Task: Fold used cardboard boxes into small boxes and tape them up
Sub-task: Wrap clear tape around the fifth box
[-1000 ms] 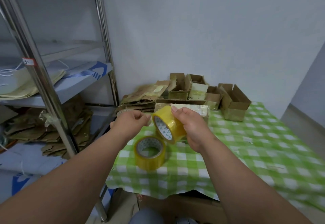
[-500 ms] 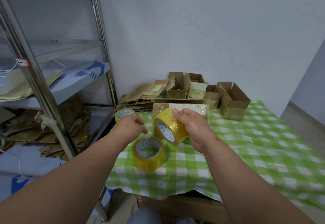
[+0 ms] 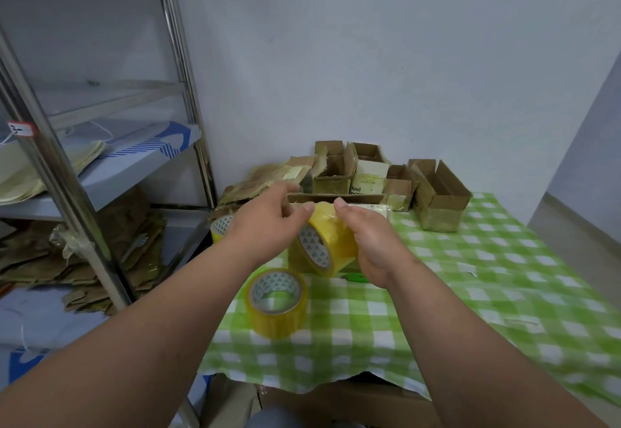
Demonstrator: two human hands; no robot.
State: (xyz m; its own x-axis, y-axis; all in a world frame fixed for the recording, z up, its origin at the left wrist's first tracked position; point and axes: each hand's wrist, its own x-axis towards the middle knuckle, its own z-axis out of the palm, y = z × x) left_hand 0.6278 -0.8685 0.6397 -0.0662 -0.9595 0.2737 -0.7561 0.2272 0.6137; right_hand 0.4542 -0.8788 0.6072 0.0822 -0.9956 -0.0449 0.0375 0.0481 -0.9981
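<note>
We see soft, even, slightly dim light with only faint shadows and no glare. Our wide lens bows the shelf posts (image 3: 67,199) at left; the near forearms blur slightly.

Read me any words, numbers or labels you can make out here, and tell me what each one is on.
"And": black print on the white box among the folded boxes at the wall; a second line beneath it is cut off and unreadable.
"3-": handwritten on the red-edged tag on the metal shelf post.
Tape rolls: only a triangle pattern inside the core, no words.
</note>
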